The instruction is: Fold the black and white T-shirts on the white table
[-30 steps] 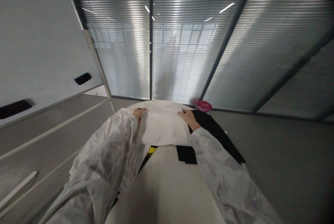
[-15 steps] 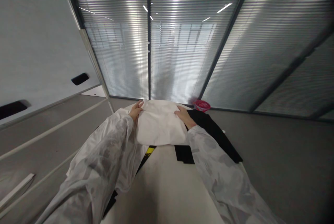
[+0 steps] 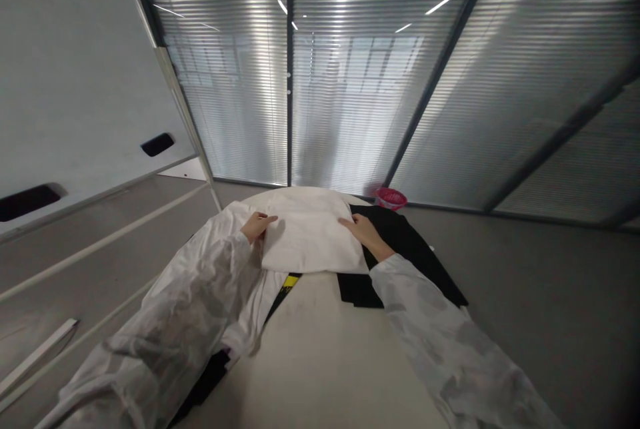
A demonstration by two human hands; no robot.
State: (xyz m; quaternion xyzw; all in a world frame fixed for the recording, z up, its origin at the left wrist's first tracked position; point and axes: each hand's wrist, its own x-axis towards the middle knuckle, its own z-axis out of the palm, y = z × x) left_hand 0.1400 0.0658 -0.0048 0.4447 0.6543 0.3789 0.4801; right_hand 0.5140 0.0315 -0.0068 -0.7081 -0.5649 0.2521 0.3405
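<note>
A folded white garment (image 3: 313,236) lies flat near the far end of the pale table (image 3: 320,356). At its left edge my left hand (image 3: 257,225) is closed, thumb on top and fingers tucked at the side. My right hand (image 3: 369,234) pinches the opposite edge, its thumb on the cloth. Beneath my left forearm, another white garment (image 3: 253,312) hangs along the table's left side. Black cloth (image 3: 405,239) spreads under and beyond my right hand, with a black corner showing below the folded garment.
A black strip with a yellow patch (image 3: 290,282) lies on the table. Behind the table, a red basket (image 3: 391,199) stands on the floor by the glass wall with blinds (image 3: 340,109). A white panel (image 3: 85,69) and rails (image 3: 105,242) are at left.
Both hands have come slightly nearer to me along the folded garment's sides. Its far part now lies flatter, and my right hand is farther right.
</note>
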